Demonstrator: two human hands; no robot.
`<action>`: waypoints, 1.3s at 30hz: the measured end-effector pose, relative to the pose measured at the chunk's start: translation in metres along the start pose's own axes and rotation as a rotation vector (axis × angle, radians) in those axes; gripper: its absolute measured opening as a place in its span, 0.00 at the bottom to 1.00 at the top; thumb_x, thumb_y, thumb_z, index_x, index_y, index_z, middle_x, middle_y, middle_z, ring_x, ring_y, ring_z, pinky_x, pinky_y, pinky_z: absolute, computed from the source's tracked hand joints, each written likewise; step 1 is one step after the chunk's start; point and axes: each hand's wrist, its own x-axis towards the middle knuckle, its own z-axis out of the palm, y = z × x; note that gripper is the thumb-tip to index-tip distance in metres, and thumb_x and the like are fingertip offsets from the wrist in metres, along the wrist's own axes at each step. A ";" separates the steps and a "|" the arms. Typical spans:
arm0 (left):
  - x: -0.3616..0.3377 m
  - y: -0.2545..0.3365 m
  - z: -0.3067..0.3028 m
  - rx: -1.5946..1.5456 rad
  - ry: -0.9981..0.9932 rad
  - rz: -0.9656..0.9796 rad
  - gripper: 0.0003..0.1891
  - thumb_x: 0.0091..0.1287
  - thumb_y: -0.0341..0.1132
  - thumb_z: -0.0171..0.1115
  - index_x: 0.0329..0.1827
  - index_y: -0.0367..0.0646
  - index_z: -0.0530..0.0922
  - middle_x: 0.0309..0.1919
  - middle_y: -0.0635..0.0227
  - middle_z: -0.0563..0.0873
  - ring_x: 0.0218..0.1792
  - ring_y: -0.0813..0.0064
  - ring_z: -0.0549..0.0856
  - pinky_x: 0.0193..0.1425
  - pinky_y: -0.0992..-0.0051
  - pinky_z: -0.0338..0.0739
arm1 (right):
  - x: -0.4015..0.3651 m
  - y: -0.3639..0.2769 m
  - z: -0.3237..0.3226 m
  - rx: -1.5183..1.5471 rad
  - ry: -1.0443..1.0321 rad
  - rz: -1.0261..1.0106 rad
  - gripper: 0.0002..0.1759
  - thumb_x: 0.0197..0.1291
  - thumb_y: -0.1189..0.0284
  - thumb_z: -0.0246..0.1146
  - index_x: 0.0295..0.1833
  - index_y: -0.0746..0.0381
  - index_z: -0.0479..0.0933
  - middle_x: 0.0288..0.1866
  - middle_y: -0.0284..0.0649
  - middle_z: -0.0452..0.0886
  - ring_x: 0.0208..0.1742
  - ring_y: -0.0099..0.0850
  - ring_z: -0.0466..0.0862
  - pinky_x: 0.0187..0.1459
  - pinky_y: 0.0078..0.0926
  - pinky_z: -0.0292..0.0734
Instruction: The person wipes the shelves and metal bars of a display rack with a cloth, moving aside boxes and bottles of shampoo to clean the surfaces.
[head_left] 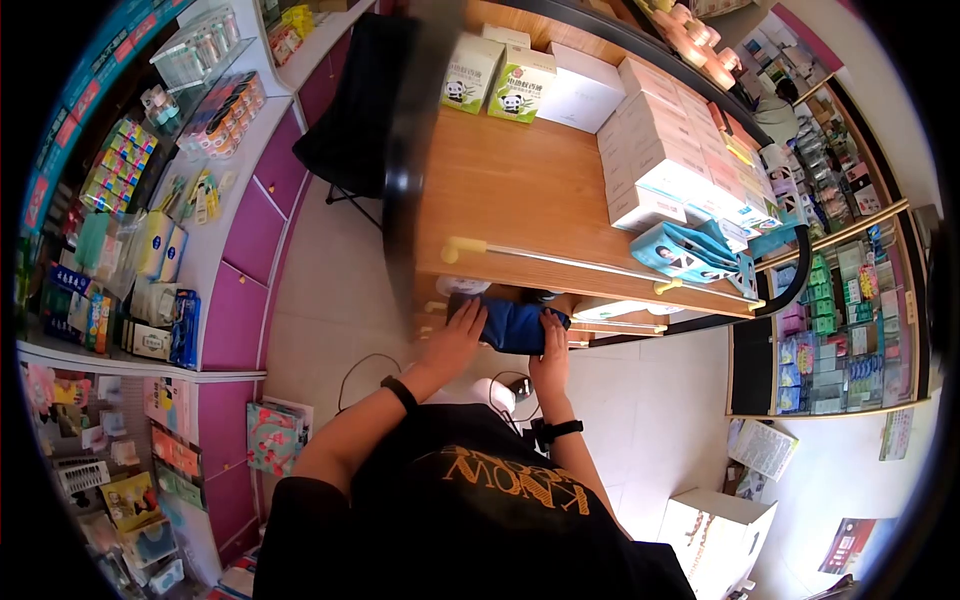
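A dark blue folded bundle [516,327] lies between my two hands, at the edge of a lower shelf under the wooden shelf board [530,200]. My left hand [466,335] rests on its left end, fingers pointing up and partly spread. At the other end, my right hand [549,343] has its fingers on the bundle's right side. Both hands touch the bundle from the near side. A round pale item [462,285] sits on the lower shelf just beyond my left hand. The bundle's underside is hidden.
Panda-print boxes [521,88], a white box [577,88] and stacked pale cartons [655,140] stand on the upper board, with blue packets [690,252] at its right. A black chair [350,120] is beyond the shelf's left side. Purple cabinets [240,270] line the left; a carton [715,535] sits lower right.
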 end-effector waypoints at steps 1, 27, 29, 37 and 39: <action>-0.001 -0.001 -0.005 -0.011 -0.046 0.000 0.32 0.72 0.33 0.59 0.81 0.37 0.74 0.84 0.53 0.73 0.83 0.60 0.74 0.65 0.68 0.88 | 0.001 -0.001 0.002 -0.017 0.013 0.000 0.45 0.46 0.92 0.57 0.76 0.61 0.75 0.81 0.47 0.77 0.83 0.54 0.72 0.83 0.50 0.68; -0.051 -0.044 -0.003 -0.255 -0.130 -0.450 0.46 0.67 0.30 0.68 0.88 0.34 0.57 0.69 0.38 0.82 0.57 0.40 0.90 0.54 0.49 0.90 | 0.018 -0.067 0.046 0.133 -0.198 -0.232 0.39 0.47 0.89 0.63 0.71 0.66 0.77 0.75 0.51 0.80 0.79 0.56 0.74 0.81 0.51 0.69; -0.051 -0.044 0.004 -0.189 -0.131 -0.448 0.47 0.66 0.31 0.69 0.88 0.32 0.56 0.70 0.38 0.82 0.55 0.43 0.92 0.52 0.52 0.91 | 0.016 -0.061 0.038 0.099 -0.174 -0.223 0.40 0.47 0.89 0.63 0.72 0.64 0.76 0.76 0.49 0.79 0.79 0.54 0.74 0.80 0.51 0.71; -0.040 -0.025 -0.019 -0.221 -0.036 -0.446 0.41 0.70 0.27 0.62 0.87 0.30 0.59 0.77 0.39 0.76 0.63 0.42 0.88 0.59 0.53 0.89 | 0.001 -0.021 0.008 -0.072 -0.026 -0.123 0.46 0.49 0.89 0.64 0.78 0.58 0.74 0.81 0.45 0.76 0.81 0.51 0.74 0.80 0.48 0.74; -0.035 -0.027 -0.021 -0.239 -0.078 -0.462 0.41 0.70 0.26 0.62 0.88 0.31 0.58 0.81 0.38 0.72 0.66 0.42 0.87 0.59 0.53 0.89 | -0.003 -0.023 0.007 -0.068 -0.033 -0.078 0.46 0.50 0.89 0.64 0.79 0.58 0.73 0.81 0.45 0.76 0.82 0.50 0.73 0.80 0.48 0.74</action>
